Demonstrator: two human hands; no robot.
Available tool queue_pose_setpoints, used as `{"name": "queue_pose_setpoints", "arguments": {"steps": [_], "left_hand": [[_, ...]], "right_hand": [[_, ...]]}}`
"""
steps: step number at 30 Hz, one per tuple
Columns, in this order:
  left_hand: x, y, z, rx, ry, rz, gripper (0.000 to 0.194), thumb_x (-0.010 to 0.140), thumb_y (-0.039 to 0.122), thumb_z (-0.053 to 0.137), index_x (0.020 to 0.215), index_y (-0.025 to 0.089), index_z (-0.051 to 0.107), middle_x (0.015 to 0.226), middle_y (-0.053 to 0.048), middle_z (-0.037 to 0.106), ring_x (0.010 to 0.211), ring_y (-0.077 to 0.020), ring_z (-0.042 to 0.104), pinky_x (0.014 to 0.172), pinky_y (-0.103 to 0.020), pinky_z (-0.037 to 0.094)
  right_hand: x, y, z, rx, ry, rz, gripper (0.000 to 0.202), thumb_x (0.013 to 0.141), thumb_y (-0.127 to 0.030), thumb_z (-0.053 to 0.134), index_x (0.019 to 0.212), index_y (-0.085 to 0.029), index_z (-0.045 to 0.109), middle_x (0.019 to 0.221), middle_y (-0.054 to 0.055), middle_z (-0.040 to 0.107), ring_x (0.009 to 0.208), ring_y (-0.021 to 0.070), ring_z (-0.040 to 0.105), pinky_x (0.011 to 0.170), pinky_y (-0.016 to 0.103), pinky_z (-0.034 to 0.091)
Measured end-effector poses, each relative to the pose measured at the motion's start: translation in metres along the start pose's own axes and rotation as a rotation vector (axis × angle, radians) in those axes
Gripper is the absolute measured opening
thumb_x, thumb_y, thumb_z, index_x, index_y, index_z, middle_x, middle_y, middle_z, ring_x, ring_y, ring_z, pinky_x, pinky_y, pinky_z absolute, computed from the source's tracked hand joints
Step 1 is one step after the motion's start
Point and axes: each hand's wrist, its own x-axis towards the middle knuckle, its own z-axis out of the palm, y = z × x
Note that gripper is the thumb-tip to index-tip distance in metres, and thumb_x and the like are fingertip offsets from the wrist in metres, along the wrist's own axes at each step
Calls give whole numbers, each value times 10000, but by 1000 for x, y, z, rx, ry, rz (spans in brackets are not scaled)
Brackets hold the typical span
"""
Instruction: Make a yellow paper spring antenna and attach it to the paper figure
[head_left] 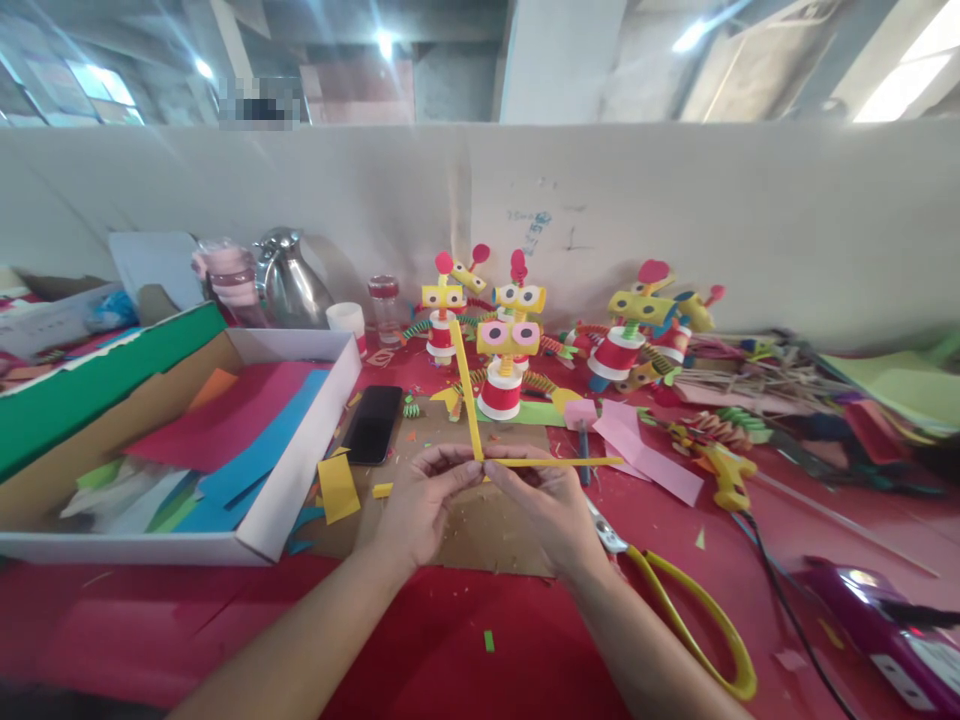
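Pinching yellow strips [466, 390] at a corner occupies left hand [420, 505] and right hand [553, 510]. Folding likely needs close alignment.

Meeting ends of yellow strips [466, 395] covered by fingertips of left hand [429, 505] and right hand [551, 510]; whether joined, cannot tell. Both forearms [300, 635] cut off by bottom edge. Scissors [609, 535]: blades mostly hidden behind right hand. Rear paper figures [471, 278] partly hidden by front ones. White box [157, 550] cut off at left edge, purple device [862, 605] and green sheets [900, 375] at right. Blue wall writing [536, 222] too faint to read. Patch [262, 103] above wall pixelated.
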Motion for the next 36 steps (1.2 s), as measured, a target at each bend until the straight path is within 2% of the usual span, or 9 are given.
{"name": "queue_pose_setpoints", "arguments": {"steps": [5, 10, 16, 20, 26, 32, 36], "left_hand": [[-2, 3, 1, 15, -51, -5, 158, 638, 151, 765, 788, 161, 715, 805, -23, 707, 770, -116, 638, 779, -251, 500], [-2, 8, 1, 62, -121, -48, 159, 646, 169, 757, 799, 162, 716, 814, -36, 708, 757, -136, 645, 760, -281, 506], [1, 3, 0, 32, -54, -43, 103, 632, 188, 771, 703, 166, 700, 722, -14, 703, 699, -122, 643, 734, -267, 506], [1, 3, -1, 78, -66, -35, 95, 658, 202, 755, 718, 161, 693, 736, -13, 695, 719, -116, 639, 742, -259, 506], [2, 3, -3, 156, -85, -39, 135, 618, 182, 776, 703, 141, 680, 709, -8, 668, 694, -112, 626, 744, -266, 503], [3, -4, -1, -8, -5, 47, 121, 637, 178, 767, 703, 149, 669, 701, 12, 658, 688, -87, 613, 724, -217, 496], [1, -4, 1, -20, 26, 53, 118, 623, 165, 773, 696, 150, 682, 697, 8, 672, 701, -92, 619, 739, -214, 493]], "right_hand": [[2, 0, -1, -75, 54, -19, 122, 710, -270, 709, 809, -199, 707, 757, 25, 705, 726, 177, 643, 680, 301, 512], [5, -8, -5, -153, -22, -12, 147, 705, -250, 687, 835, -184, 671, 819, 47, 705, 753, 189, 651, 672, 304, 516], [5, -7, -8, -142, -36, -7, 241, 718, -239, 686, 931, -195, 581, 791, 14, 671, 706, 156, 638, 653, 278, 506], [5, -6, -9, -90, -19, 15, 279, 725, -256, 688, 967, -196, 562, 785, 7, 649, 710, 149, 618, 645, 274, 492], [6, -7, -12, -129, -71, 37, 305, 736, -251, 685, 1012, -178, 577, 790, 23, 664, 730, 160, 625, 672, 289, 493], [5, -2, -6, -159, -62, -20, 214, 740, -305, 689, 916, -183, 672, 907, 59, 687, 804, 185, 644, 726, 309, 520], [4, 4, -2, -144, -23, -25, 170, 752, -315, 681, 871, -195, 696, 848, 36, 697, 766, 168, 637, 716, 290, 515]]}}
